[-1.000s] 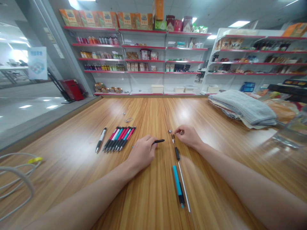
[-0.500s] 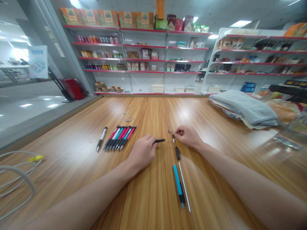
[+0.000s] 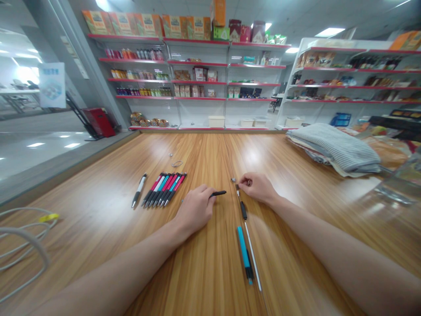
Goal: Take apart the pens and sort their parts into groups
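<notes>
Short black pen piece [image 3: 218, 193], clamped in the closed left hand [image 3: 195, 210], only its tip poking out over the table [image 3: 204, 149]. Right hand [image 3: 258, 186] close by, fingertips pinched shut; anything between them too tiny to make out. Beside it a metal bit [image 3: 233, 180]. Nearer, in line: black sleeve [image 3: 243, 210], blue barrel [image 3: 244, 250], white refill [image 3: 252, 256]. Farther left, row of pens [image 3: 164, 183]. Cable [image 3: 23, 245] cut off at the edge.
</notes>
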`<state>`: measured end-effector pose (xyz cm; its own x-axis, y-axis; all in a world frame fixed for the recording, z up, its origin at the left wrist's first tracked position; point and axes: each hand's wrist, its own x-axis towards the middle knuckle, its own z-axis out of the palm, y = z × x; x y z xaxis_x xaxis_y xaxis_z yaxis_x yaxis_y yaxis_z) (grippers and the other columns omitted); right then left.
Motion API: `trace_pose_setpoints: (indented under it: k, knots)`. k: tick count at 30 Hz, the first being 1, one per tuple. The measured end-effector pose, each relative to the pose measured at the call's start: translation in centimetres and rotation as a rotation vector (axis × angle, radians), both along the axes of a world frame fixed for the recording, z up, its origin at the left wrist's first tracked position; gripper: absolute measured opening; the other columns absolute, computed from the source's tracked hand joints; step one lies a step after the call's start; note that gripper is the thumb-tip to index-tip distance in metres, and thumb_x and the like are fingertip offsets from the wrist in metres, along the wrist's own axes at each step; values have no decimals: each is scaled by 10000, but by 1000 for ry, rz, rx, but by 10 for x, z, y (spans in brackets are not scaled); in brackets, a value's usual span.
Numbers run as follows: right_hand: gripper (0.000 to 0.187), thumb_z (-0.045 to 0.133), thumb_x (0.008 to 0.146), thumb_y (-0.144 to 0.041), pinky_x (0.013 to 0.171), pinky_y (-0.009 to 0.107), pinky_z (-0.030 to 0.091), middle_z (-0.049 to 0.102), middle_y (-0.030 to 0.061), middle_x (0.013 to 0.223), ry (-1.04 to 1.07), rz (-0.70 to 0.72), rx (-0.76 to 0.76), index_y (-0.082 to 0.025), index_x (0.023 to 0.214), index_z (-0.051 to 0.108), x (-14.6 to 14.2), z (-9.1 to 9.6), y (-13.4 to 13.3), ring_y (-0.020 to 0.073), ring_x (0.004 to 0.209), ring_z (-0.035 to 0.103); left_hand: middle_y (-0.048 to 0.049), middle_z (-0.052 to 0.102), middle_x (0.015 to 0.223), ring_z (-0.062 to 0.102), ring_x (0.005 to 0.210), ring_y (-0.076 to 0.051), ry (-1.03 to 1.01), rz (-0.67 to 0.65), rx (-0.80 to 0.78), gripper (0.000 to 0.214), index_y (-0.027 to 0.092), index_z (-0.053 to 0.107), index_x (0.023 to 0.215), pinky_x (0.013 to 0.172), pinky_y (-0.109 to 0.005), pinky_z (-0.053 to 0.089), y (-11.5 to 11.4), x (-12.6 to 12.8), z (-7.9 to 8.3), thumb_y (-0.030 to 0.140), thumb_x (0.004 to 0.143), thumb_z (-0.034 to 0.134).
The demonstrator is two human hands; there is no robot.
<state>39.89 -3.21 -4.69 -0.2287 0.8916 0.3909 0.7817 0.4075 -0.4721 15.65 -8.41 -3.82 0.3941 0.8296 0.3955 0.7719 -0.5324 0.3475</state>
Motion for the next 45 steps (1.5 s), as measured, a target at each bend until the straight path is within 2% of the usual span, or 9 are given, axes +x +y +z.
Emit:
trace_pose_setpoints:
  k: [5,12,18,23,26,36,45]
  knots:
    - [136,592,740,-282,572,215,400,664,8,672,32,-4,1,-183,732,686,2,-1,3,116,602,576,-58,594,880,584,834,-176,0,-4,6,191,184,620,924,745,-289,446,1,0,-2,227,907,434]
    - [208,553,766,-320,588,229,418,687,25,696,236,-204,-33,-165,744,690,13,1,-3,146,649,622,-75,579,947,576,871,-180,-38,-38,-5,245,167,601,1047,785,-299,459,3,0,-6,210,916,399]
    - [201,547,787,-298,624,236,437,707,15,747,125,-120,-63,-201,808,721,8,4,-24,146,674,632,-69,584,938,573,872,-182,5,-69,19,198,172,592,949,780,-306,456,1,0,-5,209,914,401]
    - [210,543,801,-278,657,245,443,722,19,814,7,-110,-7,-230,851,742,2,3,-23,153,714,632,-62,610,1097,546,1041,-209,54,-191,16,262,198,528,1145,901,-355,431,14,9,-2,206,917,398]
    - [210,549,804,-277,676,244,448,726,18,839,-13,-98,3,-239,869,744,2,2,-20,153,735,634,-65,615,1134,539,1073,-213,95,-247,5,314,198,495,1216,931,-369,418,21,16,-1,209,917,400]
    - [222,545,822,-301,651,231,429,710,16,820,-46,-61,4,-243,896,746,0,3,-19,137,715,615,-69,619,1156,547,1034,-207,170,-330,-12,391,209,421,1315,907,-374,424,20,17,5,230,927,377]
    - [229,541,830,-321,649,227,424,699,13,813,-65,-69,0,-268,925,742,-1,3,-20,134,711,601,-75,617,1149,542,1029,-206,183,-326,-19,399,210,412,1327,903,-369,421,20,18,5,245,933,362]
